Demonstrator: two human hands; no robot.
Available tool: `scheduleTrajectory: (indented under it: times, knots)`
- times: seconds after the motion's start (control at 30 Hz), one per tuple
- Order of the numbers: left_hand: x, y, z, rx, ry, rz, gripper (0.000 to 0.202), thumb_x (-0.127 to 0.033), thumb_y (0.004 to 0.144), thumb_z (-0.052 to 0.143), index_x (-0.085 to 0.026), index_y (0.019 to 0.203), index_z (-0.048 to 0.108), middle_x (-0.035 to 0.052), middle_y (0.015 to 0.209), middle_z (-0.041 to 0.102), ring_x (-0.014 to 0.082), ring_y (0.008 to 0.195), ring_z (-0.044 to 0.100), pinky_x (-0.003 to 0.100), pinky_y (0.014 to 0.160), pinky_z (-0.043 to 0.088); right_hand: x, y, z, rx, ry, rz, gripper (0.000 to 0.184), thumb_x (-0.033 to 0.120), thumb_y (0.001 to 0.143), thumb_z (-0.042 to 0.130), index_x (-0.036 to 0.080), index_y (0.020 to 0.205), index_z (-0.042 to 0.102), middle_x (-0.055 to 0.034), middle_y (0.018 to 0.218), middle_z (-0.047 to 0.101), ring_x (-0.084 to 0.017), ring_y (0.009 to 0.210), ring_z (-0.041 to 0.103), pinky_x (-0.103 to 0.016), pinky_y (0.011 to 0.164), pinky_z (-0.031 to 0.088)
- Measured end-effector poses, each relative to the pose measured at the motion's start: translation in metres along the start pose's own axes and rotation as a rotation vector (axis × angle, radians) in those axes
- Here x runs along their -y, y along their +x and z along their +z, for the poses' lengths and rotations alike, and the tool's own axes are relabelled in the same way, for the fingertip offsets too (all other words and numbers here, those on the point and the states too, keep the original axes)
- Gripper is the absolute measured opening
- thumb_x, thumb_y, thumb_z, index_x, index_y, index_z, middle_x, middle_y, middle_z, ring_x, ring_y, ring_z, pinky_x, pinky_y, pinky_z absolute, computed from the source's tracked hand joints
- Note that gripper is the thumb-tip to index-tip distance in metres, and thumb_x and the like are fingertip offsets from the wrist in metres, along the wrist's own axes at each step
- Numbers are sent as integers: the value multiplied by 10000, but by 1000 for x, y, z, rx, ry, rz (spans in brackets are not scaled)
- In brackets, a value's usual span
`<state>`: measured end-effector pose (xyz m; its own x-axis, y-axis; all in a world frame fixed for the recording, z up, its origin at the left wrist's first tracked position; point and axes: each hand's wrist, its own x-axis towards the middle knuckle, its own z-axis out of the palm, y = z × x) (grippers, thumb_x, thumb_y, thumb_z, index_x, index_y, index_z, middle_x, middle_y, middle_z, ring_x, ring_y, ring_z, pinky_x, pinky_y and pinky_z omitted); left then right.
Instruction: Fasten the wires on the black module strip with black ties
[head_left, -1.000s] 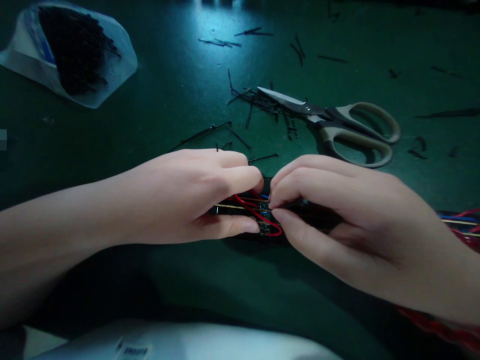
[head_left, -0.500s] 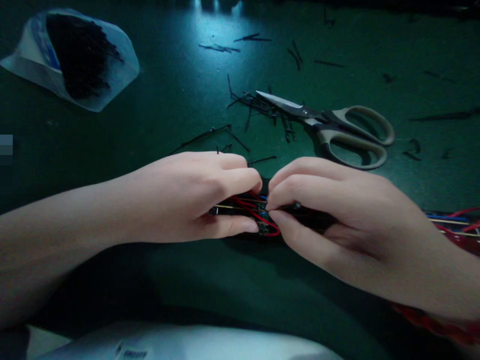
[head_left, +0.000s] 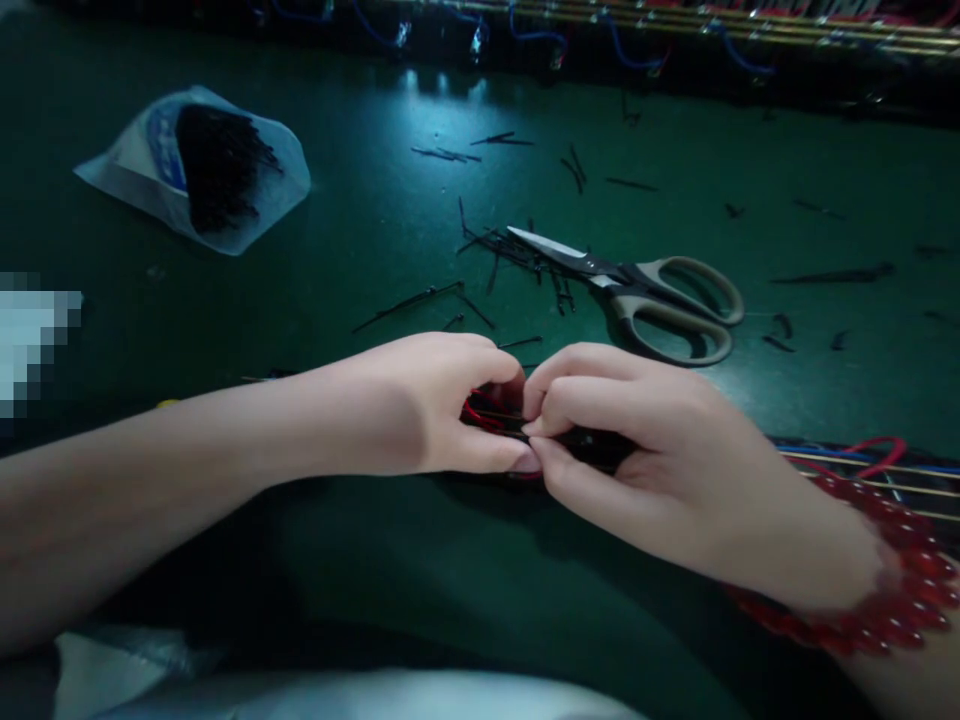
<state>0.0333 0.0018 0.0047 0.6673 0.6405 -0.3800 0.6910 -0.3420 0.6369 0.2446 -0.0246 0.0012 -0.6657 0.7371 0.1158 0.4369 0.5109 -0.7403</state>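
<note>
A long dark strip with red, blue and yellow wires (head_left: 930, 478) lies crosswise beneath both hands. My left hand (head_left: 420, 405) grips this wired strip, thumb on its near side and fingers curled over the far side. Red wires (head_left: 480, 412) show in the gap between them. My right hand (head_left: 667, 455) is closed in a pinch over the strip, its fingertips almost meeting my left thumb. Whatever is between those fingertips is too small and hidden to make out. Scissors (head_left: 607, 275) with grey-black handles rest just beyond my right hand, blades together.
A clear plastic bag (head_left: 289, 190) holds a bundle of black cable ties (head_left: 221, 170) at the upper left. Cut black tie pieces (head_left: 502, 245) are scattered over the green table (head_left: 337, 190). Another long wired assembly (head_left: 600, 40) runs along the far edge.
The view has shifted, bringing the far wired assembly into sight. My left thumb has come closer to my right fingertips. Both hands stay at the strip.
</note>
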Motion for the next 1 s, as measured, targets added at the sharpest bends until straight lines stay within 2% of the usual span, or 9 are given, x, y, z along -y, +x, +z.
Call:
scheduleTrajectory:
  times: [0.1,0.27,0.4,0.6,0.7,0.87,1.0]
  knots:
    - [1,5,-8,58,-108,-4,262,-436,836,736,-213,791,606,-65,733,562,108,647,499,248,579,344,2,0,-2,3,14,6,181,98,879,596,184,722,626,-71,898,698,-144,755,627,-252,633,507]
    - [3,7,-10,70,-120,0,269,-453,822,725,-212,816,605,-54,770,589,117,683,525,239,598,365,3,0,0,3,-2,26,172,85,849,583,194,716,588,-58,866,669,-145,752,606,-256,627,488]
    - [6,5,-5,29,-69,70,239,-440,866,702,-213,881,630,-40,849,629,128,756,556,251,647,369,1,-1,1,-1,10,30,153,110,847,591,198,722,574,-44,846,648,-143,743,583,-259,628,468]
    - [6,-1,-1,-63,-27,105,244,-350,871,729,-217,817,533,-68,779,541,104,684,472,245,627,330,2,-2,-1,-9,20,26,154,104,833,590,202,720,551,-37,842,636,-134,727,568,-253,607,442]
    - [6,-4,-1,-87,-31,99,225,-306,859,755,-220,855,547,-75,780,546,99,681,475,235,639,346,5,-3,-1,-25,15,26,186,69,810,593,208,704,529,-30,825,641,-133,719,564,-253,605,434]
    - [7,-8,-1,-109,-37,70,247,-385,866,769,-237,944,587,-76,804,595,97,675,506,233,627,365,4,-4,-2,-41,-17,8,192,61,814,601,201,698,539,-33,817,641,-123,701,562,-235,579,433]
    - [8,-6,-2,-106,-30,76,267,-404,878,763,-229,888,563,-83,750,557,87,630,476,230,612,352,1,-3,-1,-45,-45,-15,196,69,856,613,190,709,567,-43,844,646,-121,725,591,-214,585,466]
